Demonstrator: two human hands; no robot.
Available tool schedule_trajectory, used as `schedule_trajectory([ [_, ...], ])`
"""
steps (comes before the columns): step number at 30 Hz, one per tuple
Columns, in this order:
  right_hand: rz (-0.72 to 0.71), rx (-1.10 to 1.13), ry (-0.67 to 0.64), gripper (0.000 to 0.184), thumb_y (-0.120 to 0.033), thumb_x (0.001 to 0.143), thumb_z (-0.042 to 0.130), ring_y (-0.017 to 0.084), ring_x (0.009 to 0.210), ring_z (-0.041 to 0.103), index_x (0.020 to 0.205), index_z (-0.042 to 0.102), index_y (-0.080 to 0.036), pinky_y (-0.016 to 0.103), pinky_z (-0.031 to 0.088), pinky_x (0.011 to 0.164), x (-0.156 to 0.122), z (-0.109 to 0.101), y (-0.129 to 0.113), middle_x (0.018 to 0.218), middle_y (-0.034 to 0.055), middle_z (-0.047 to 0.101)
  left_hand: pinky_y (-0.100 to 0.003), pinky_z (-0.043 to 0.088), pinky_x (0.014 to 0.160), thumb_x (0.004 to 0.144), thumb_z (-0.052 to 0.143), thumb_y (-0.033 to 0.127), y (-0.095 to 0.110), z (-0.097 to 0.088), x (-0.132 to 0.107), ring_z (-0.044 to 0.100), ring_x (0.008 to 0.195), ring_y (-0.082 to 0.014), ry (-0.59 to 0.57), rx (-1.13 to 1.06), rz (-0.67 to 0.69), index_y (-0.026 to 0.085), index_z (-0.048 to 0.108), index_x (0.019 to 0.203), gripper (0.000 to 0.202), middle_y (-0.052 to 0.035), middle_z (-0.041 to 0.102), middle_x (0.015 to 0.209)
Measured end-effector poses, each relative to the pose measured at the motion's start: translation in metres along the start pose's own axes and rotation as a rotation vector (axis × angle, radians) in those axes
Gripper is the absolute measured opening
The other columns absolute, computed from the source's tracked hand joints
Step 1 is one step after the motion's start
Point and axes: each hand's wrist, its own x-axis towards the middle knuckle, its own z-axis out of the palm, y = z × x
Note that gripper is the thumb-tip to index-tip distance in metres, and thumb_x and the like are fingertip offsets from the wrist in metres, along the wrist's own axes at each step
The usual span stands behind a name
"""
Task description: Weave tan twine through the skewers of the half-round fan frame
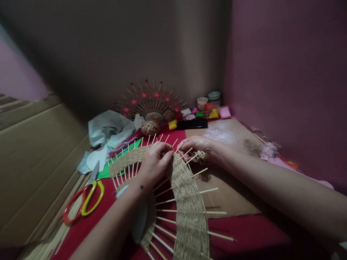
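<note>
A round frame of thin wooden sticks with straw-coloured twine woven through it lies on red cloth in front of me. My left hand rests on its top edge, fingers pinched around the weave and sticks. Just to the right, my right hand is closed on a loose bunch of twine and touches the stick tips. The fingertips of both hands nearly meet at the top of the ring.
Scissors with orange and yellow handles lie at the left. A twine ball, a finished stick fan with pink flowers, coloured felt pieces, a black phone, cups and white cloth sit behind. Cardboard leans at left; a pink wall rises at right.
</note>
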Motion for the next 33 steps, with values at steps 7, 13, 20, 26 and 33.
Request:
schedule_trajectory([
  [7,-0.112,0.063,-0.003,0.012,-0.006,0.080,0.044,0.010,0.039,0.052,0.076,0.051,-0.015,0.019,0.042,0.038,0.015,-0.006,0.006,0.052,-0.0002,0.056,-0.031,0.042,0.076,0.080,0.048,0.016,-0.011,0.008,0.004,0.051,0.079,-0.0149,0.015,0.065,0.099,0.018,0.060,0.075,0.013,-0.0025,0.055,0.079],
  [13,-0.239,-0.033,0.046,0.002,-0.013,0.077,0.056,0.008,0.041,0.050,0.077,0.055,-0.014,0.019,0.041,0.042,0.018,-0.007,0.007,0.053,-0.0020,0.057,-0.033,0.041,0.080,0.083,0.048,0.021,-0.008,0.008,0.005,0.049,0.085,-0.0165,0.011,0.058,0.117,0.019,0.061,0.076,0.015,-0.0037,0.055,0.086],
  [20,-0.384,-0.296,0.054,0.014,-0.024,0.069,0.067,0.006,0.044,0.045,0.075,0.063,-0.013,0.019,0.036,0.045,0.020,-0.013,-0.001,0.052,-0.0042,0.054,-0.034,0.040,0.081,0.083,0.049,0.025,-0.013,0.008,0.006,0.049,0.086,-0.0175,0.022,0.091,0.090,0.019,0.062,0.081,0.015,-0.0038,0.056,0.086],
  [26,-0.496,-0.428,0.061,0.010,-0.022,0.066,0.067,0.005,0.045,0.044,0.071,0.065,-0.014,0.018,0.032,0.044,0.018,-0.008,-0.014,0.051,-0.0045,0.054,-0.035,0.040,0.078,0.080,0.052,0.027,-0.020,0.006,0.016,0.049,0.084,-0.0194,0.107,0.190,0.016,0.018,0.062,0.085,0.014,-0.0051,0.058,0.086],
  [33,-0.547,-0.666,0.011,0.005,-0.020,0.064,0.066,0.005,0.047,0.044,0.068,0.068,-0.017,0.019,0.035,0.047,0.023,-0.009,-0.036,0.054,-0.0039,0.058,-0.035,0.038,0.071,0.081,0.048,0.024,-0.014,-0.003,0.029,0.048,0.076,-0.0199,-0.084,0.249,-0.018,0.020,0.069,0.071,0.024,-0.0055,0.055,0.073],
])
